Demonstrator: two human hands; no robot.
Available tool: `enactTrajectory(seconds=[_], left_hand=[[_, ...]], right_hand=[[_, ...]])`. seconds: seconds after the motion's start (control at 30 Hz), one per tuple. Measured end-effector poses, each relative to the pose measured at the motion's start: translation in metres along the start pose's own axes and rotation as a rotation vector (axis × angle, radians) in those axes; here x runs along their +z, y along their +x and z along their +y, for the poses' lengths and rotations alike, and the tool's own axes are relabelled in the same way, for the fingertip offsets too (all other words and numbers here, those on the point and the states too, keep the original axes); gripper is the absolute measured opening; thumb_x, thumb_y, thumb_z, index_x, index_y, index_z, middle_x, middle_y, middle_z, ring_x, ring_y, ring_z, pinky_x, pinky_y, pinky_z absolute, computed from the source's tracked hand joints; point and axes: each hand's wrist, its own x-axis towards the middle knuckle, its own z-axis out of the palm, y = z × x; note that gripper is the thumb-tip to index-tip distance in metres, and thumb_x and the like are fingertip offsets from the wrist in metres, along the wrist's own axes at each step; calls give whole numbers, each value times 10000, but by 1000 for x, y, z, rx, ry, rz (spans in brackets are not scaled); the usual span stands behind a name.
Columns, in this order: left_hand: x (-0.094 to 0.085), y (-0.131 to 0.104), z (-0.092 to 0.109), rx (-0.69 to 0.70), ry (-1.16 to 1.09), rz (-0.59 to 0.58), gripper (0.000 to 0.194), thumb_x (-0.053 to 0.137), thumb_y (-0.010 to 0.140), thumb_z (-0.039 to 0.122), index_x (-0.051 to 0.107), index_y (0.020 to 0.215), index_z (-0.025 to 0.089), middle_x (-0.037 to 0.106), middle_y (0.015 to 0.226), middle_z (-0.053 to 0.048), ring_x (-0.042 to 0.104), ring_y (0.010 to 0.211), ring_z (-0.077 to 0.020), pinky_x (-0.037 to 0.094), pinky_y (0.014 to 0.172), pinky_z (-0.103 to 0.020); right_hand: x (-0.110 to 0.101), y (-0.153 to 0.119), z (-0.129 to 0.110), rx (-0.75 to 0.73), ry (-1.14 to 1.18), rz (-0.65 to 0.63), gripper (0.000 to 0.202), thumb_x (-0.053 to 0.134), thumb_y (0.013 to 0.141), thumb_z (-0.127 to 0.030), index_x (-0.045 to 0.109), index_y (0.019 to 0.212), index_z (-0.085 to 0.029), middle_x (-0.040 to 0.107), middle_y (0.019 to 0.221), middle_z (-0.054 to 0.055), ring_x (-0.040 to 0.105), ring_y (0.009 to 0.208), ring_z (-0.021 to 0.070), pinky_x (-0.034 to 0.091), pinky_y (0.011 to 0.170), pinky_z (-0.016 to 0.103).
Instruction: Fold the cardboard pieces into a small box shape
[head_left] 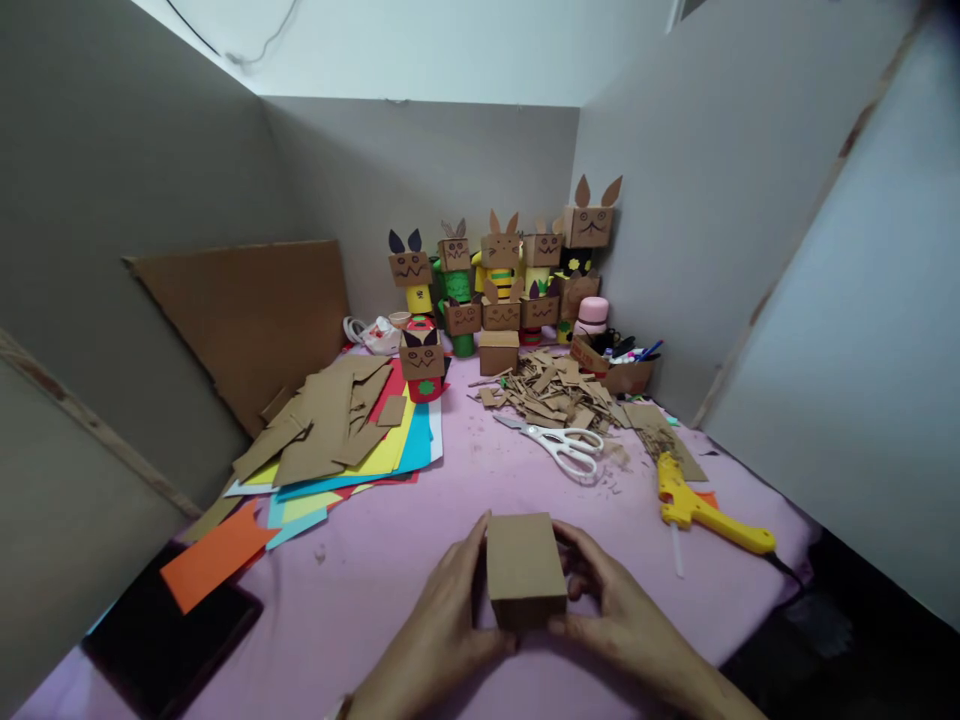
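From the head camera, both hands grip a small cardboard box point(525, 582) low over the pink bench point(420, 560): the left hand point(439, 625) clasps its left side, the right hand point(619, 615) its right. White scissors point(564, 443) and a yellow glue gun point(705, 508) lie beyond.

1 box point(525, 568), 1 scissors point(564, 443), 1 glue gun point(697, 508)

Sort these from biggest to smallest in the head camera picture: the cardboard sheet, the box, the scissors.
1. Cardboard sheet, leaning on the wall.
2. Box, held in both hands; it is nearest the camera, so it looks bigger.
3. Scissors.
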Motion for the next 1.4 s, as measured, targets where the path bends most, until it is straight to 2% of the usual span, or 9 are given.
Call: enactTrajectory(seconds=[0.1, 0.23, 0.5, 0.63, 0.8, 0.9, 1.0, 1.23, 1.4], left_hand=[[1, 1, 3, 2, -20, -18, 711, 564, 606, 24, 446, 1253, 295, 551, 1232, -39, 495, 1102, -243, 404, 922, -383], [1, 0, 5, -14, 16, -19, 704, 593, 629, 42, 435, 1262, 305, 538, 1238, -24, 478, 1097, -224, 389, 926, -351], [-2, 5, 6, 27, 16, -42, 695, 569, 621, 28, 436, 1258, 273, 545, 1222, -52, 481, 1095, -243, 394, 929, -377], [-10, 11, 7, 38, 4, -125, 708, 561, 621, 31, 434, 1272, 281, 559, 1211, -46, 497, 1091, -243, 400, 933, -386], [-26, 24, -4, 38, 4, -263, 779, 579, 579, 23, 446, 1290, 314, 570, 1223, -35, 509, 1106, -260, 407, 945, -412], [-34, 32, -9, 24, -27, -361, 834, 567, 563, 2, 424, 1321, 321, 572, 1251, -27, 518, 1119, -260, 414, 950, -411], [-37, 37, -9, 8, -59, -428, 842, 543, 565, -27, 434, 1314, 343, 576, 1267, -1, 528, 1124, -247, 412, 960, -413], [-33, 32, -21, 10, -17, -324, 783, 608, 621, 11, 441, 1316, 331, 523, 1335, -14, 464, 1219, -248, 368, 1015, -429], [-35, 26, -17, 62, 70, -254, 622, 599, 714, 66, 497, 1270, 325, 587, 1256, -18, 530, 1139, -231, 395, 983, -419]], right_hand=[[-1, -2, -1, -25, -58, -5, 773, 745, 667, -313, 383, 1346, -244, 510, 1285, 87, 506, 1085, 277, 422, 844, 373], [-4, -3, -4, -29, -196, 13, 890, 783, 610, -262, 340, 1382, -244, 407, 1401, 88, 340, 1278, 307, 252, 1064, 447], [-2, -2, 4, -114, -348, 11, 878, 683, 615, -82, 325, 1393, -272, 443, 1390, 67, 367, 1263, 303, 260, 1066, 452], [6, -6, 4, -64, -388, 68, 884, 696, 621, -134, 300, 1406, -228, 446, 1380, 109, 377, 1252, 333, 273, 1049, 486], [17, -14, 8, 42, -441, 133, 976, 743, 599, -258, 241, 1430, -161, 408, 1395, 174, 339, 1274, 390, 255, 1048, 531], [17, -22, 19, 59, -484, 117, 988, 720, 648, -329, 185, 1443, -90, 380, 1408, 214, 328, 1287, 392, 258, 1055, 527], [12, -31, 31, 35, -533, 98, 941, 702, 685, -348, 203, 1444, -102, 364, 1429, 201, 321, 1302, 386, 265, 1064, 513], [13, -47, 49, 66, -577, 100, 881, 696, 684, -316, 277, 1431, -111, 418, 1403, 179, 372, 1272, 409, 334, 1031, 512], [19, -60, 55, 121, -510, 146, 759, 674, 697, -339, 382, 1392, -254, 546, 1304, 109, 468, 1194, 417, 381, 978, 537]])
